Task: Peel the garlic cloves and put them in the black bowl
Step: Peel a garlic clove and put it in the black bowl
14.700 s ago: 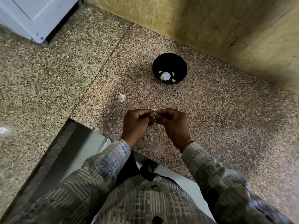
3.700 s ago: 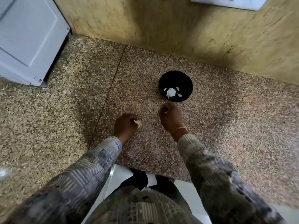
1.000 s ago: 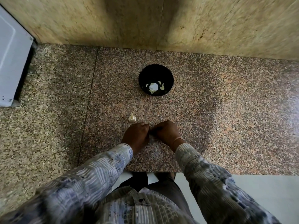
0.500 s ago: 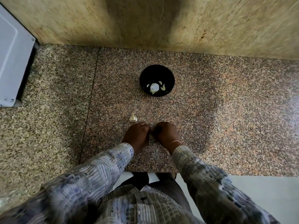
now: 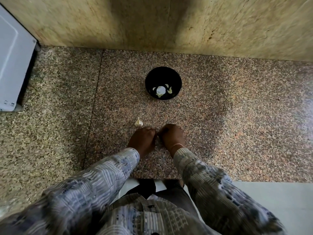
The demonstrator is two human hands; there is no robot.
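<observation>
The black bowl (image 5: 163,74) stands on the granite counter, with several pale peeled garlic pieces (image 5: 160,90) in its bottom. A small unpeeled garlic piece (image 5: 138,122) lies on the counter just beyond my left knuckles. My left hand (image 5: 143,139) and my right hand (image 5: 171,134) are side by side near the counter's front edge. Their curled fingertips meet between them, as when pinching a garlic clove. The fingers hide the clove itself. Both hands are well short of the bowl.
A white appliance (image 5: 11,65) stands at the far left on the speckled counter (image 5: 237,124). A beige stone wall (image 5: 169,22) rises close behind the bowl. The counter's front edge (image 5: 152,178) runs just below my wrists, with pale floor beneath.
Over the last second my hands stayed pressed together at the same spot. Earlier my left hand set the small garlic piece down on the counter.
</observation>
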